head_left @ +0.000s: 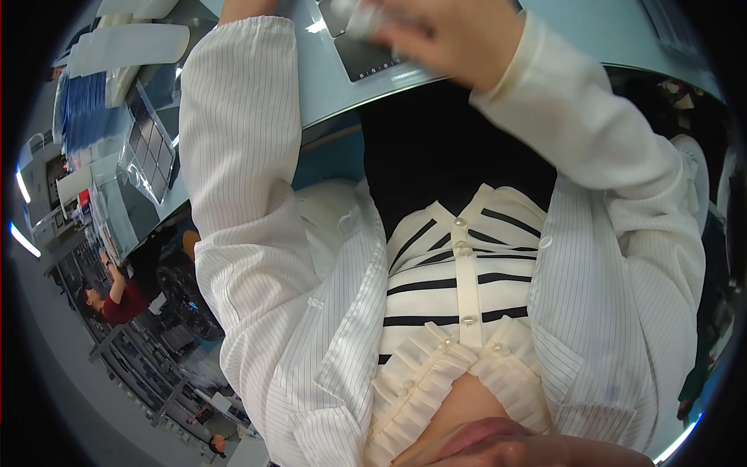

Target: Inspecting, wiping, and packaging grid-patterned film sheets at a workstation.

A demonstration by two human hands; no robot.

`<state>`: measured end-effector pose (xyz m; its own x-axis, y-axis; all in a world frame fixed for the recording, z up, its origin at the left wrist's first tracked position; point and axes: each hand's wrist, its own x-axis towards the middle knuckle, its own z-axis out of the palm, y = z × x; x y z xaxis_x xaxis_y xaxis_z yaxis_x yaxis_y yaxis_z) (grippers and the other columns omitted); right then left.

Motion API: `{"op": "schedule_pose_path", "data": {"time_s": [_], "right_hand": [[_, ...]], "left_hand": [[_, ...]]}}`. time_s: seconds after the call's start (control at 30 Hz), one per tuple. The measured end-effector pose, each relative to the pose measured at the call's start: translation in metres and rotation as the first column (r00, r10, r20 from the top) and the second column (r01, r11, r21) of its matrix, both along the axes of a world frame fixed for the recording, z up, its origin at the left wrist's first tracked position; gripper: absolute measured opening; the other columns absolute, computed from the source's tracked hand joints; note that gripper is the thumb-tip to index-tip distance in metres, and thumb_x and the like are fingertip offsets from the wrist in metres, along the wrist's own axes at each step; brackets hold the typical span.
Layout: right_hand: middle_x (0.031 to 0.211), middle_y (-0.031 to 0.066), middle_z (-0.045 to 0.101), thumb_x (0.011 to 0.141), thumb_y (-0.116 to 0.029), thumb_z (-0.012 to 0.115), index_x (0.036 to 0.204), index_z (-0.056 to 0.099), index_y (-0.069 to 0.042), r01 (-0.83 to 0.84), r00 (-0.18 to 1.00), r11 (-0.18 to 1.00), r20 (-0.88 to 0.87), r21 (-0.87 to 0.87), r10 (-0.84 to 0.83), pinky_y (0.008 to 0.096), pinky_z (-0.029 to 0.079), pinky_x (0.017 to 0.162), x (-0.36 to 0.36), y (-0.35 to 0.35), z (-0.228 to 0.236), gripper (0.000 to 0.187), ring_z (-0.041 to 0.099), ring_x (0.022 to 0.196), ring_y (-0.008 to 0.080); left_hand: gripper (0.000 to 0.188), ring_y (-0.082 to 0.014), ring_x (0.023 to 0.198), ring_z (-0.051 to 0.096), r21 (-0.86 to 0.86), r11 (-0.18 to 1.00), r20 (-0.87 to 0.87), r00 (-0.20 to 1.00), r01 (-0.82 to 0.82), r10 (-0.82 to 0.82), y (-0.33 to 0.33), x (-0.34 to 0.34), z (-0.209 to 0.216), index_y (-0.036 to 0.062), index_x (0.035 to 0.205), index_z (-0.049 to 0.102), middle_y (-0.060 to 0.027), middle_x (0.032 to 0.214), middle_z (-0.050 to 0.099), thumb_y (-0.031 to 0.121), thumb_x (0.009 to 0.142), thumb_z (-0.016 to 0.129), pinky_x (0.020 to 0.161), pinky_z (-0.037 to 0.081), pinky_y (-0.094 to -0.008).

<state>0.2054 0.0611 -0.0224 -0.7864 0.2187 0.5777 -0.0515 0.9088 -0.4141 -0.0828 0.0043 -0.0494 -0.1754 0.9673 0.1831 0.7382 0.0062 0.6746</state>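
Note:
My right hand (459, 35) reaches in from the right at the top, its fingers curled and smeared by motion. Something white (362, 19) shows at its fingertips; I cannot make out what it is. Just below those fingers a flat dark panel (362, 62) with a pale edge and small marks lies on the light table (327, 97), partly covered by the hand. Of my left hand only the wrist (247, 9) shows, above the striped white cuff; its fingers are beyond the upper edge.
Left of my left arm, a dark gridded panel in clear plastic (152, 148) lies near a stack of blue sheets (87, 109) and a long white tray-like piece (136, 44). The table's near edge (334, 117) runs before my lap. A person in dark red (124, 307) is farther off.

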Motion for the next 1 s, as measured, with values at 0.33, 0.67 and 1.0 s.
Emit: {"op": "schedule_pose_path", "data": {"time_s": [0.33,0.67,1.0], "right_hand": [[0.080,0.0113,0.052,0.077,-0.014,0.063,0.083,0.058,-0.005,0.048,0.998,0.997,0.035,-0.063,-0.046,0.0382,0.050,0.062,-0.001,-0.011,0.000,0.012,0.059,0.068,0.0320],[0.080,0.0103,0.053,0.076,-0.015,0.065,0.082,0.062,-0.008,-0.114,0.993,0.992,-0.017,-0.062,0.113,0.0379,0.049,0.058,0.000,-0.015,0.002,0.010,0.060,0.066,0.0301],[0.083,0.0110,0.052,0.078,-0.018,0.062,0.080,0.055,-0.006,-0.148,0.986,0.989,0.086,0.023,0.146,0.0390,0.049,0.056,-0.010,-0.017,0.004,0.014,0.060,0.064,0.0307]], "left_hand": [[0.057,-0.0221,0.128,0.036,0.018,0.999,0.021,0.999,0.027,-0.027,0.007,0.005,-0.001,-0.0022,0.133,0.040,-0.0144,0.136,0.042,0.012,0.081,0.058,0.106,0.024,-0.0287],[0.058,-0.0235,0.130,0.035,0.063,0.998,0.022,1.000,0.010,-0.011,0.004,0.009,-0.001,-0.0023,0.133,0.040,-0.0164,0.138,0.041,0.012,0.080,0.058,0.108,0.022,-0.0289],[0.057,-0.0228,0.128,0.036,0.049,0.999,0.034,0.999,0.018,-0.020,0.006,0.002,-0.006,-0.0025,0.132,0.040,-0.0152,0.135,0.043,0.011,0.080,0.058,0.106,0.025,-0.0291]]}}
